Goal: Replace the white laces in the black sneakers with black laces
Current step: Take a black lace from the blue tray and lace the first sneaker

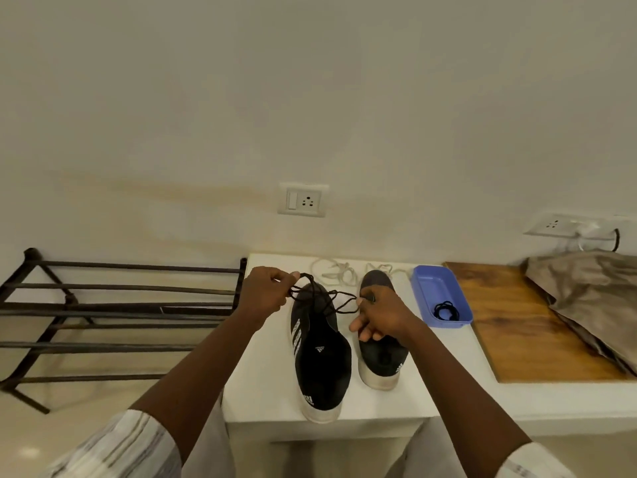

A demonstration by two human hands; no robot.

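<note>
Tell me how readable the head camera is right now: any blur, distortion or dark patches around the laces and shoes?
Head view: warm, dim, soft light; wide-angle bending curves the rack and table edge. The black lace between left hand and right hand reads clearly against the white table, poorly over the sneaker. White laces look washed out.

Both forearms reach forward from the bottom corners, bare from rolled striped sleeves, and draw closer together toward the hands. The left hand (265, 293) is raised, back toward the camera, its fingers (287, 281) curled and pinched shut on the lace (324, 298). The right hand (377, 313) sits a little lower and well apart from the left, thumb and forefinger nipped on the lace's other end, the other fingers folded loosely beneath. Both wrists are nearly straight.
</note>
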